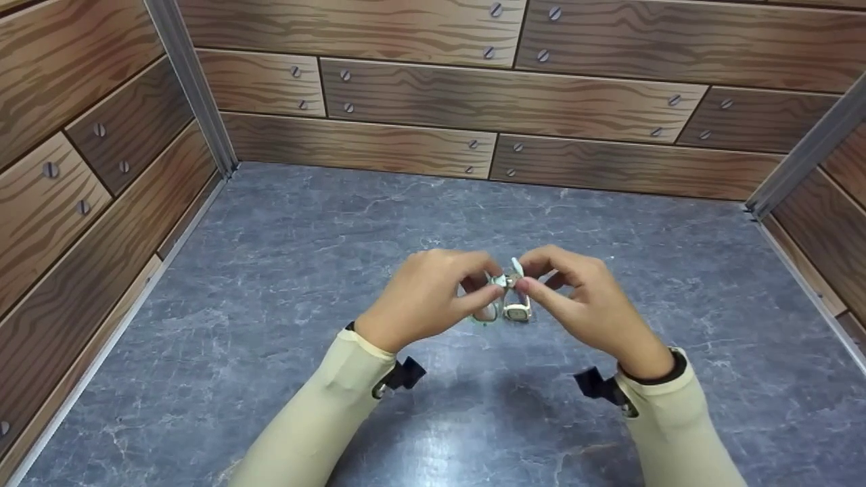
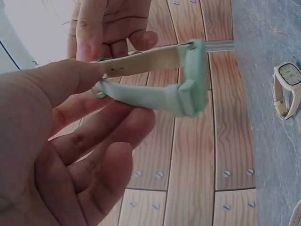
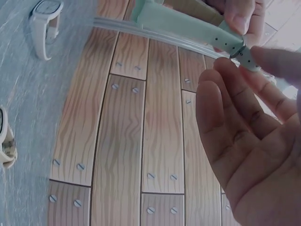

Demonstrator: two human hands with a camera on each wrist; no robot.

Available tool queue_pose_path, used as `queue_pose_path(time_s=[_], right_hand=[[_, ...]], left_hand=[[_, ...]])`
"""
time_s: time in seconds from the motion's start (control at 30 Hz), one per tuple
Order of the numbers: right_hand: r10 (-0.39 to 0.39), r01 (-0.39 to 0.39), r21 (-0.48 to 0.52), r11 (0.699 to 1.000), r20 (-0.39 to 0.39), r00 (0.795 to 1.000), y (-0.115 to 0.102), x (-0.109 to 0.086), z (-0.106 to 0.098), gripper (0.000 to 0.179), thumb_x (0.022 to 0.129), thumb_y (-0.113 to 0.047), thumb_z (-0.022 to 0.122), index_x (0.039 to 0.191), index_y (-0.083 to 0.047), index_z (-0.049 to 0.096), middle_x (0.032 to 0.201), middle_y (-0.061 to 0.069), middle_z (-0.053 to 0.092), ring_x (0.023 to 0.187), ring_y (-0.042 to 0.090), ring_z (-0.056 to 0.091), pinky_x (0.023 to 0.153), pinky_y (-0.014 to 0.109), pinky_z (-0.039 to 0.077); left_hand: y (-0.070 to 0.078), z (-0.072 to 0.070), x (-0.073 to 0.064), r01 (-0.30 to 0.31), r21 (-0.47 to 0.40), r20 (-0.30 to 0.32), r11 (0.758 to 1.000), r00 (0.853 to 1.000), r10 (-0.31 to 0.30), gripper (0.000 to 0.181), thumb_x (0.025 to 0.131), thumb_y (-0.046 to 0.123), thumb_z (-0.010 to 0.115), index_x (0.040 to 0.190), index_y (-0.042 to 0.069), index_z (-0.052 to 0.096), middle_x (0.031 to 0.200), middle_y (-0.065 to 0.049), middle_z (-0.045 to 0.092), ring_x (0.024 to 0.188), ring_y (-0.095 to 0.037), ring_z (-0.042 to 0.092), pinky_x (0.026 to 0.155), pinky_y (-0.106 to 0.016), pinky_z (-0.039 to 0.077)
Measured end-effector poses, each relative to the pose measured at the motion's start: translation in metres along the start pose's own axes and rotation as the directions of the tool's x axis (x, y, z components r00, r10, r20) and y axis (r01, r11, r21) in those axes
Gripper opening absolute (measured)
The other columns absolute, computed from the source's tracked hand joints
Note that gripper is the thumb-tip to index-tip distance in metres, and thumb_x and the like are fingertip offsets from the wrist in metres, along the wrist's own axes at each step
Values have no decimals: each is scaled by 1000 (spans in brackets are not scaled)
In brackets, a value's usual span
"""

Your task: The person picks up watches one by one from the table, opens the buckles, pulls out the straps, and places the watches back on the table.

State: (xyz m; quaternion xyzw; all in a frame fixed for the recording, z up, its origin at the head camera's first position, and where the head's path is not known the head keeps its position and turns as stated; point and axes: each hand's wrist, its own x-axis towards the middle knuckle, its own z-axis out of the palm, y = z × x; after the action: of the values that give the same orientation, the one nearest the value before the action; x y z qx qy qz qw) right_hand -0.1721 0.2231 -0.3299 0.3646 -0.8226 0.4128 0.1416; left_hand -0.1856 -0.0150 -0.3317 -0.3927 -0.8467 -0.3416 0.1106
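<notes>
Both hands hold a mint-green wristwatch [image 2: 190, 77], its strap looped round. In the left wrist view, my left hand [image 1: 429, 291] pinches the strap near the buckle between thumb and fingers. My right hand [image 1: 585, 301] pinches the free strap end [image 3: 247, 59], just past the buckle, in the right wrist view. Holes run along that strap piece, and the watch face is turned away. Below the hands in the head view, a cream wristwatch [image 1: 517, 312] sits on the tabletop, its strap closed in a loop.
A second pale watch [image 3: 6, 141] lies on the grey marbled tabletop [image 1: 325, 223], cut off at the right wrist view's edge. Wood-patterned panels [image 1: 406, 88] wall the back and sides, with metal posts [image 1: 196, 88] at the corners.
</notes>
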Motion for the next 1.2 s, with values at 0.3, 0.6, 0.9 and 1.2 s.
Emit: queue_pose_path(time_s=[0.3, 0.6, 0.9, 1.2], right_hand=[[-34, 33, -3, 999, -50, 998, -7, 0, 2, 25, 92, 3, 75, 113, -9, 69, 101, 0, 73, 90, 12, 69, 72, 25, 60], [-157, 153, -60, 986, -66, 985, -5, 3, 2, 31, 88, 10, 75, 114, -5, 67, 103, 3, 71, 93, 14, 69, 77, 22, 59], [-150, 153, 33, 988, -80, 985, -4, 3, 2, 27, 87, 11, 75, 108, -3, 67, 96, 7, 72, 85, 12, 69, 78, 23, 59], [-81, 85, 80, 993, -45, 996, -3, 2, 2, 22, 90, 10, 73, 107, -4, 68, 92, 7, 70, 81, 12, 68, 74, 23, 59]], left_hand=[[1, 3, 0, -74, 29, -119, 997, 990, 76, 12, 100, 27, 70, 106, 16, 74, 91, 8, 75, 79, -1, 68, 72, -20, 54], [2, 1, 0, -76, -12, -143, 997, 987, 73, 9, 99, 24, 71, 103, 17, 74, 87, 9, 75, 77, 1, 67, 71, -20, 53], [3, -1, 0, -45, -86, -78, 995, 996, 38, 7, 98, 23, 71, 100, 16, 73, 79, 10, 71, 70, 2, 62, 67, -24, 53], [3, -1, 1, -8, -68, -21, 998, 1000, 7, 11, 100, 25, 70, 102, 16, 74, 78, 11, 70, 67, 4, 60, 63, -21, 49]])
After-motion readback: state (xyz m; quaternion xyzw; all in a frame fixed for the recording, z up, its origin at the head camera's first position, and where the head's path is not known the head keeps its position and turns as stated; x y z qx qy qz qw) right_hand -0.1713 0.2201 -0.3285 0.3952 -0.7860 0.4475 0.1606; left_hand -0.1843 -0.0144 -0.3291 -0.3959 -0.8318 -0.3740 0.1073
